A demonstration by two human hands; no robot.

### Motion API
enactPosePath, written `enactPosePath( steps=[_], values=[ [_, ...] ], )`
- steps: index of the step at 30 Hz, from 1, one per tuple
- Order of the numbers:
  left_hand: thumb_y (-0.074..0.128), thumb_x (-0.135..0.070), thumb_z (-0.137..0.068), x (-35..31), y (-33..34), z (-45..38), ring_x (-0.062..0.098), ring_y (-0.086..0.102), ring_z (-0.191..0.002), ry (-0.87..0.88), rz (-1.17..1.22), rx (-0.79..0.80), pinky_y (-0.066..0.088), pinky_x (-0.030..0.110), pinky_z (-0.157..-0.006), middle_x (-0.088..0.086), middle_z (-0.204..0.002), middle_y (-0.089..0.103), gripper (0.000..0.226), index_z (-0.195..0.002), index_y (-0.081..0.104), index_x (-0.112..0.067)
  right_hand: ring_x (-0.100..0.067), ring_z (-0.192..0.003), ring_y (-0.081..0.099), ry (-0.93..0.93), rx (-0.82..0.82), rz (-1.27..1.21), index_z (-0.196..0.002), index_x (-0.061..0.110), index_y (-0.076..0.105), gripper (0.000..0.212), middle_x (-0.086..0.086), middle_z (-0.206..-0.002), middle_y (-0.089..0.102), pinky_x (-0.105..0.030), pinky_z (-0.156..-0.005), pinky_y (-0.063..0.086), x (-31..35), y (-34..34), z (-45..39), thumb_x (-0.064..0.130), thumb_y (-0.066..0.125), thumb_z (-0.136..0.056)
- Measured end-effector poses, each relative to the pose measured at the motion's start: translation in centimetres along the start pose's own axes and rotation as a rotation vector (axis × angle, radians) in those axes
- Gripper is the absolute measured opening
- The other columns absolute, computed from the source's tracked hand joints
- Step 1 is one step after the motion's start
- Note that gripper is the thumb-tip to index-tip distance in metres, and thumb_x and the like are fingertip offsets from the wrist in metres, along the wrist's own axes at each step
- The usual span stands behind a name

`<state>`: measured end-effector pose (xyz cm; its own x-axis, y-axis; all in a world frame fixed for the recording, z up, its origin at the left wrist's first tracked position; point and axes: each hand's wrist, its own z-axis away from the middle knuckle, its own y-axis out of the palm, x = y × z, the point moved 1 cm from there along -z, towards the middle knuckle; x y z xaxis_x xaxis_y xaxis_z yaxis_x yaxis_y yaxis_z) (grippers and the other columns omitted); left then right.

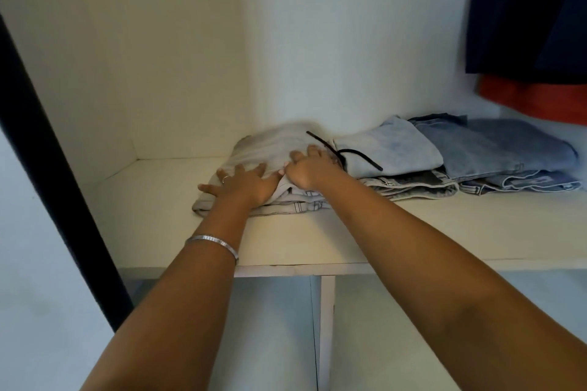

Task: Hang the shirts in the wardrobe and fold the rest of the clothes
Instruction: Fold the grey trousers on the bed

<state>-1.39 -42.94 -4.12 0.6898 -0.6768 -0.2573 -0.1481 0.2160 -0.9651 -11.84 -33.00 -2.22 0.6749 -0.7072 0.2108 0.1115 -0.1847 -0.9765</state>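
A folded pale grey garment (270, 146) lies on the white wardrobe shelf (349, 238), left of centre. My left hand (244, 184) lies flat on its front left part, fingers spread. My right hand (309, 170) rests on the garment's right side with fingers bent, thumb at the fold; whether it grips cloth is unclear. A black drawstring (346, 152) runs from the grey garment across a folded light blue garment (390, 149). Further right lies a folded blue denim stack (508, 152).
A dark navy garment (527, 9) hangs at the upper right with an orange one (536, 95) below it. A dark door edge (47, 152) slants down the left. A vertical divider (327, 327) stands below the shelf.
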Motion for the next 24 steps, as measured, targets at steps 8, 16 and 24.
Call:
enactPosePath(
  steps=[8, 16, 24],
  values=[
    [0.009, -0.087, -0.079, -0.9, 0.5, -1.9, 0.038, -0.006, -0.147, 0.003, -0.024, -0.032, -0.008, 0.076, -0.103, 0.001, -0.163, 0.002, 0.081, -0.150, 0.012, -0.048, -0.029, -0.148, -0.007, 0.014, -0.018, -0.095, -0.154, 0.029, 0.013, 0.056, -0.009, -0.162, -0.007, -0.046, -0.118, -0.003, -1.2, 0.7, -2.3, 0.045, 0.024, -0.101],
    [0.021, -0.063, -0.096, -3.0, 0.4, -0.2, 0.041, -0.001, -0.147, -0.016, -0.134, -0.045, -0.011, 0.070, -0.108, 0.015, -0.161, 0.006, 0.065, -0.154, 0.015, -0.034, -0.030, -0.147, 0.012, -0.037, -0.244, -0.167, -0.151, 0.019, 0.026, 0.049, -0.019, -0.158, 0.016, -0.039, -0.120, 0.008, -1.9, 2.4, 1.1, 0.032, 0.025, -0.104],
    [0.052, -0.040, -0.092, -7.3, 0.1, 6.2, 0.044, 0.010, -0.144, 0.365, 0.018, -0.158, -0.003, 0.060, -0.114, 0.022, -0.156, 0.018, 0.071, -0.151, 0.020, -0.014, -0.031, -0.108, 0.059, 0.166, -0.450, -0.194, -0.118, 0.015, 0.066, 0.030, -0.012, -0.116, 0.067, -0.038, -0.088, 0.049, -6.4, 1.2, 13.6, 0.016, 0.052, -0.091]
  ],
)
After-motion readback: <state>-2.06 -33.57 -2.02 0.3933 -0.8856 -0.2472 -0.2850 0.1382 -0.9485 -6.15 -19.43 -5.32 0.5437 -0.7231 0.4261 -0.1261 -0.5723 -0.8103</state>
